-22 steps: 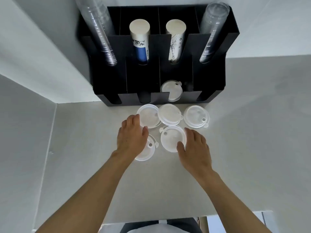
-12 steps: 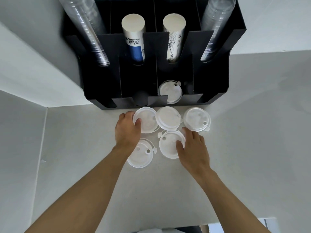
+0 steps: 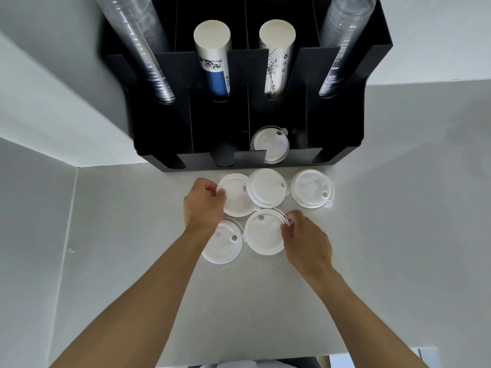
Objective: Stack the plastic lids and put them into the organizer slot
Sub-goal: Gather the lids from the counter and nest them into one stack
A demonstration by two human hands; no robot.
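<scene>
Lids pinched at hands' fingertips

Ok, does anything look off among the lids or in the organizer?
Nothing damaged or spilled. The five loose lids lie scattered, two overlapping, and one lid leans tilted in the organizer slot instead of flat.

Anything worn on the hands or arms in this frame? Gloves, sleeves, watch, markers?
Nothing worn. The left hand and right hand are bare, no gloves, rings or tape visible. Both forearms are uncovered up to the frame's bottom edge: no sleeves, watch, wristband, cables or tracking markers in view.
</scene>
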